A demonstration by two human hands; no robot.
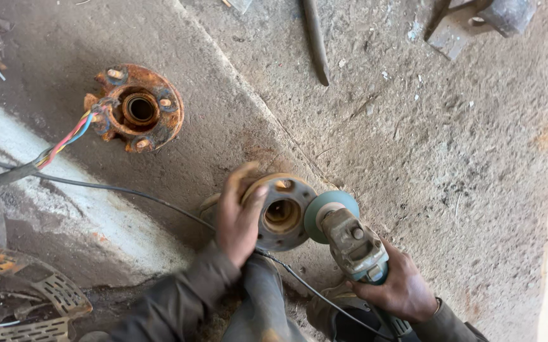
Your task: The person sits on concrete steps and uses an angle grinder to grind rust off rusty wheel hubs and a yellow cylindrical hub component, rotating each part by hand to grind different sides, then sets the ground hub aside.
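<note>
Below, left hand grips the heavy, rigid flange by its rim; right hand fingers wrap the angle grinder, disc touching.

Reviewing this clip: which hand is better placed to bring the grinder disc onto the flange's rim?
The right hand. It grips the angle grinder, whose disc sits beside the round metal flange. The left hand is clasped on the flange's far edge, steadying it.
</note>
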